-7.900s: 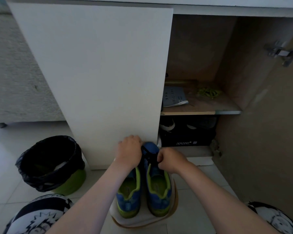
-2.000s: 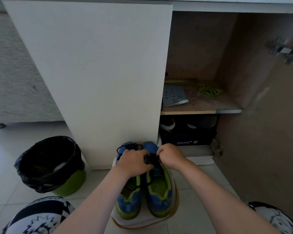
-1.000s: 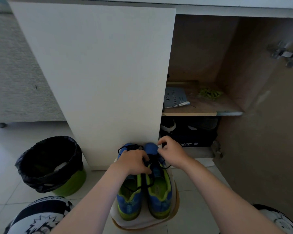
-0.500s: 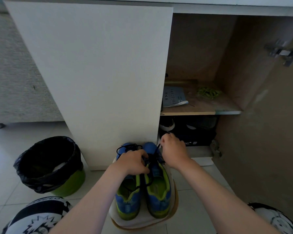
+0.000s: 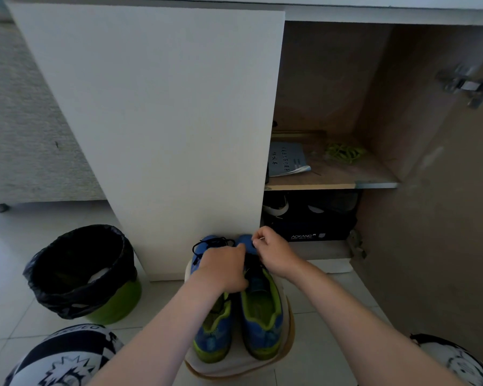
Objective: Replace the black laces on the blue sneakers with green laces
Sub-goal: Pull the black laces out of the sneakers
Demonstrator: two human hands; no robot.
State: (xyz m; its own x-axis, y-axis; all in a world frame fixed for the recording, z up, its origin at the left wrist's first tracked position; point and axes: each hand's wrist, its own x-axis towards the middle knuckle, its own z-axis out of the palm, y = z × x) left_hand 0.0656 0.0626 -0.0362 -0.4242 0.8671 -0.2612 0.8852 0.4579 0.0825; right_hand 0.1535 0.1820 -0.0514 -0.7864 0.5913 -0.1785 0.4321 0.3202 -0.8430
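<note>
Two blue sneakers with lime-green lining stand side by side on a pale stool, toes toward the cabinet: the left sneaker (image 5: 213,327) and the right sneaker (image 5: 262,316). A loose black lace (image 5: 213,242) lies coiled on the left sneaker's toe. My left hand (image 5: 223,270) grips the right sneaker's upper near its eyelets. My right hand (image 5: 273,253) pinches the end of the right sneaker's black lace, lifted over the toe. Green laces (image 5: 345,152) lie bunched on the cabinet shelf.
A white cabinet door (image 5: 162,129) stands shut right behind the sneakers. The open brown door (image 5: 444,218) is to the right. A booklet (image 5: 286,160) lies on the shelf, a black shoebox (image 5: 310,227) below. A bin with a black bag (image 5: 81,271) stands left.
My right hand has drawn the black lace up and away from the right sneaker's eyelets, toward the toe. My left hand stays clamped on the sneaker.
</note>
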